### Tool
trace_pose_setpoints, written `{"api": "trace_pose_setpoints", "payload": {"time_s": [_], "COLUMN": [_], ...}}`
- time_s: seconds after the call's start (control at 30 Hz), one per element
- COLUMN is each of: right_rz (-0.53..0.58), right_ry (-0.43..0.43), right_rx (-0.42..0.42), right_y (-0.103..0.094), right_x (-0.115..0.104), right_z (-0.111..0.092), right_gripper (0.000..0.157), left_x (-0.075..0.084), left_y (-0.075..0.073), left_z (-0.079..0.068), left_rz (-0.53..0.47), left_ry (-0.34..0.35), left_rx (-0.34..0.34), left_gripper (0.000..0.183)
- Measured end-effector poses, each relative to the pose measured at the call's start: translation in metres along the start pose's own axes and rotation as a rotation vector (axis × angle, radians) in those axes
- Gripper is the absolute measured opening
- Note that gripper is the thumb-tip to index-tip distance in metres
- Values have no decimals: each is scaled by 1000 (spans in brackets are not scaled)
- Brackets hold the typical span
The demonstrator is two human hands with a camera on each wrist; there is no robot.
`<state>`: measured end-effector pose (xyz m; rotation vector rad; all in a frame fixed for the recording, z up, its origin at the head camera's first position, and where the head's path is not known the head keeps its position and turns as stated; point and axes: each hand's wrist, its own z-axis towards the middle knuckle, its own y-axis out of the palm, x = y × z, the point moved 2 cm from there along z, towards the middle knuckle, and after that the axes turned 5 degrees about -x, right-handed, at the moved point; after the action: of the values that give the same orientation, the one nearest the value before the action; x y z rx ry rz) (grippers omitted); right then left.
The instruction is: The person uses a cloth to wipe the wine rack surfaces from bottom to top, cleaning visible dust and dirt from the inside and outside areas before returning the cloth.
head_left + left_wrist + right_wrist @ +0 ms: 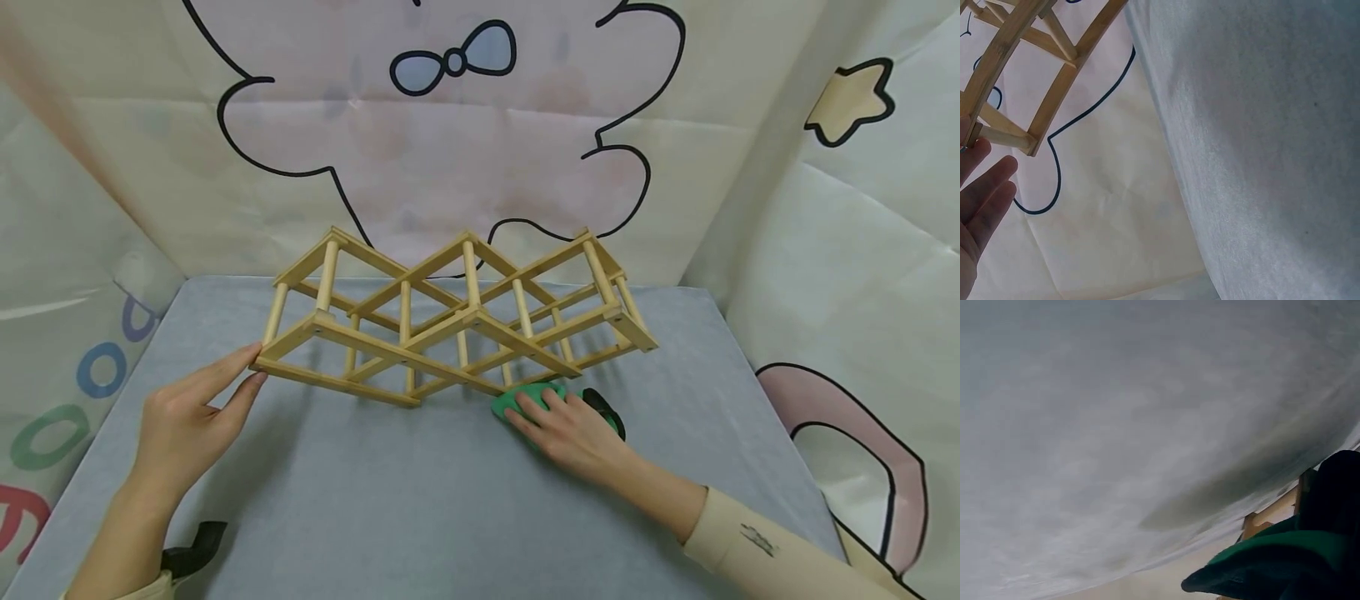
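Note:
A folding wooden rack [437, 337] of crossed slats and round rods stretches across the middle of the head view. At its left end, my left hand [197, 410] pinches the lower corner between thumb and index finger. Part of the rack [1054, 112] also shows in the left wrist view, where the other left fingers [988, 206] extend beside it. My right hand [566, 429] grips a green cloth [501, 407] under the rack's lower front edge. The cloth [1272, 550] appears as a dark green fold in the right wrist view. A black curved piece [606, 412] shows beside the right hand.
A grey-blue cloth covers the table [450, 517]. Behind it hangs a printed backdrop [480, 150], with side sheets [847, 275] to left and right. A black strap-like piece [195, 550] sits at the left wrist.

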<state>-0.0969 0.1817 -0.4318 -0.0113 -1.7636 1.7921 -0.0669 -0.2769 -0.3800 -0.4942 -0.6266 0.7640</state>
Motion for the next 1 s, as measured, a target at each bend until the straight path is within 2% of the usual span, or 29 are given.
{"api": "trace_pose_setpoints", "payload": {"time_s": [0.27,0.47,0.6,0.73,1.0], "right_rz": [-38,-81,-95,-107,-156], "right_ry": [7,14,24,37,50], "right_rx": [17,143,198,209,215], "right_y": [-8,-18,-24,-29,-28], "right_x": [-8,-12,-16,-19,-31], "right_z": [19,37,48,57,66], "right_gripper": [44,57,53,50,54], "left_x": [0,1,0,0,0], "left_y": [0,0,0,0,0], "left_z": [0,0,1,1,-1], "left_rz": [-4,6,14,13,3], "left_ry": [1,-3,-4,-4,-16], "left_rx": [6,7,9,4,-7], "left_gripper": [53,54,54,55,56]}}
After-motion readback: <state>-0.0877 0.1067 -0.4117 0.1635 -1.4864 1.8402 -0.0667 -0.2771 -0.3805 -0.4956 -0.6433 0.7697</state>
